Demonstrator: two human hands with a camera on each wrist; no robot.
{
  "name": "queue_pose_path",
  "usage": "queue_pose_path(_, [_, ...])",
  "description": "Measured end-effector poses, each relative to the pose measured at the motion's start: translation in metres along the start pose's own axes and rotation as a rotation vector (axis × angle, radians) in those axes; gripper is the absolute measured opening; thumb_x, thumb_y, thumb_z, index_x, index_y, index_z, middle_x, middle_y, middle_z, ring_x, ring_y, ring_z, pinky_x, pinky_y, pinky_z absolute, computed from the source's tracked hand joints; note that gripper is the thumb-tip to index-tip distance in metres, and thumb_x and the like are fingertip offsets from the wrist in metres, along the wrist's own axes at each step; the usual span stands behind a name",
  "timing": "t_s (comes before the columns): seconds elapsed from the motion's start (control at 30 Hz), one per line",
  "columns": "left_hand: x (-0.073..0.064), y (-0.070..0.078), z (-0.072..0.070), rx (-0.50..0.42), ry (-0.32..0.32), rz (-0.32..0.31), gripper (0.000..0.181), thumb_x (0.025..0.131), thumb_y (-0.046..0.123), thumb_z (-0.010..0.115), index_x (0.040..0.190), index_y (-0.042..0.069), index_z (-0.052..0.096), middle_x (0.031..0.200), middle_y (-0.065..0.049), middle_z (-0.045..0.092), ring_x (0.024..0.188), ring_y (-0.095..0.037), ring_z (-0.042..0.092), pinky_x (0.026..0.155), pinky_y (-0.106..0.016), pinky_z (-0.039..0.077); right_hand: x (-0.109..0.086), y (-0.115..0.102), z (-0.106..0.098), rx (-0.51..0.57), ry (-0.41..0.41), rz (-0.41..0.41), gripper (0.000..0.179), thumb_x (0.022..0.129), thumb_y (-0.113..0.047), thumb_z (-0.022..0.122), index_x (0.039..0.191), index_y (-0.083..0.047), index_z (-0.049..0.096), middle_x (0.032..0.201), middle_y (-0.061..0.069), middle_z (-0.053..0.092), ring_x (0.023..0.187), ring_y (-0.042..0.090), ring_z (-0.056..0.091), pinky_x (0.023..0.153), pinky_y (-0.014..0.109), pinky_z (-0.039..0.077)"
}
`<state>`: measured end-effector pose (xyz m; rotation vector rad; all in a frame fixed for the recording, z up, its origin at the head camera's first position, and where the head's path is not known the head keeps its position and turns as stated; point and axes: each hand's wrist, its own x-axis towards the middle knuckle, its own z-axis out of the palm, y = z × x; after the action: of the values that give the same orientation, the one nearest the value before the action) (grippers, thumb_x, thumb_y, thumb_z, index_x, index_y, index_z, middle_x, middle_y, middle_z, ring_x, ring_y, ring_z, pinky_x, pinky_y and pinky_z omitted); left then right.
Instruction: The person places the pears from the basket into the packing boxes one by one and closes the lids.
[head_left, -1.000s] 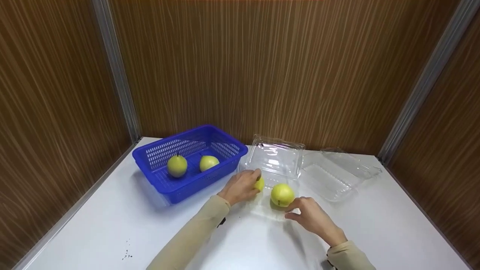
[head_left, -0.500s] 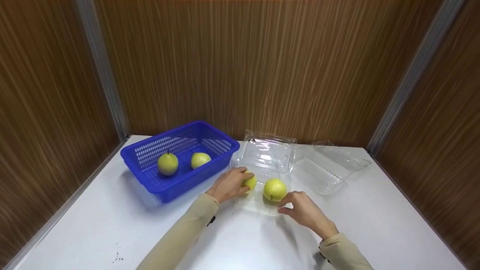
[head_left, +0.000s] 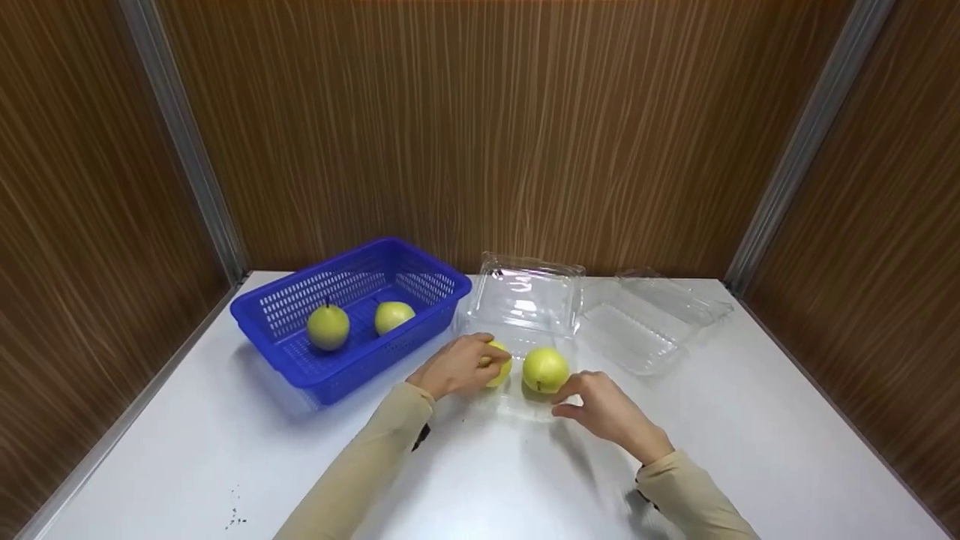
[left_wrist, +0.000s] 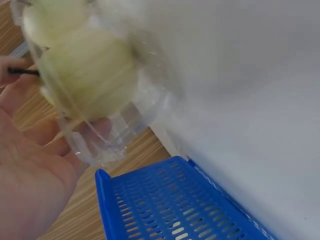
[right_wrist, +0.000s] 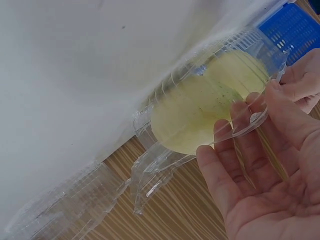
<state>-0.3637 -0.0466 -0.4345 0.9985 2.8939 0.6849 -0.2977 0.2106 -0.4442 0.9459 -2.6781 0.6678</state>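
We see two round, smooth yellow pears side by side in a clear plastic box [head_left: 525,410]: the left pear [head_left: 503,375] and the right pear [head_left: 546,367]. The box is thin and shiny, with little ridges, and its lid [head_left: 529,300] stands up at the back. Another clear box [head_left: 637,330] lies beside it on the smooth white counter [head_left: 465,487]. On the other side we find a blue plastic basket [head_left: 375,361] full of small holes, with a green pear [head_left: 328,328] and a pale pear [head_left: 394,318] inside. The back wall [head_left: 480,135] has wavy brown wood lines.

Our left hand [head_left: 459,365] reaches over the left pear, palm toward it, fingers spread and bent around it; we cannot tell if they squeeze. Our right hand [head_left: 606,409] dips down by the box's front edge, near the right pear, its fingers loosely bent with gaps between them.
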Motion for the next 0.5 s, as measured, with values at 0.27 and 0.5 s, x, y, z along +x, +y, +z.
queue_pose_path(0.27, [-0.002, 0.0, -0.009, 0.01, -0.12, -0.009, 0.045, 0.092, 0.027, 0.057, 0.137, 0.023, 0.059, 0.143, -0.004, 0.056, 0.14, -0.031, 0.041, 0.116, -0.044, 0.032, -0.001, 0.003, -0.002, 0.007, -0.002, -0.004, 0.01, 0.077, -0.008, 0.08, 0.086, -0.007, 0.078, 0.084, 0.0, 0.076, 0.082, 0.02, 0.07, 0.075, 0.035, 0.055])
queue_pose_path(0.5, [0.0, 0.002, -0.014, 0.054, -0.155, -0.013, 0.045, 0.093, 0.025, 0.059, 0.138, 0.025, 0.058, 0.127, -0.003, 0.064, 0.108, -0.02, 0.056, 0.096, -0.036, 0.047, -0.001, 0.005, -0.003, 0.013, -0.001, -0.021, 0.01, 0.077, -0.008, 0.079, 0.086, -0.006, 0.078, 0.084, 0.0, 0.076, 0.081, 0.019, 0.07, 0.074, 0.035, 0.055])
